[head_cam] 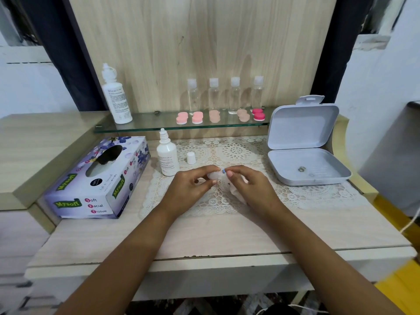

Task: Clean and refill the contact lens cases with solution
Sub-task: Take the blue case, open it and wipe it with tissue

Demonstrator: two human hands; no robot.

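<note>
Now, hold the small translucent-white plastic contact lens case (214, 175) as gripped: left hand (193, 187) curled round its left end, right hand (248, 189) pinching its right end between thumb and fingertips, above the middle of the cream lace mat (318, 192) on the pale wooden table (227, 235). Seems to be the wiping step, judging by the crumpled white tissue (237, 194) tucked under the right palm. To do it well: brace the case with the left fingers, push a fold of tissue into each well, turn it round the wall and dry the threads too. Avoid squeezing hard; probably light, slick plastic, easy to flick away. Avoid leaving lint inside.

Looks pale and almost clear, mostly hidden by fingers, blurred at the edges. Lid on or off: cannot tell. Only a small blue ring showing at the right fingertips.

For the refill, reach left and a little farther to the small white dropper bottle (167, 155), standing uncapped at the mat's left edge, its little white cap (191, 158) upright just to the right. Farther left, find the purple flowered tissue box (97, 178). To the right, note the open grey plastic box (302, 142), lid raised. On the far glass shelf (147, 123), count four clear bottles (214, 94) with white caps, a row of pink lens cases (197, 117) in front of them, and a tall white solution bottle (116, 96) at the left end.
</note>
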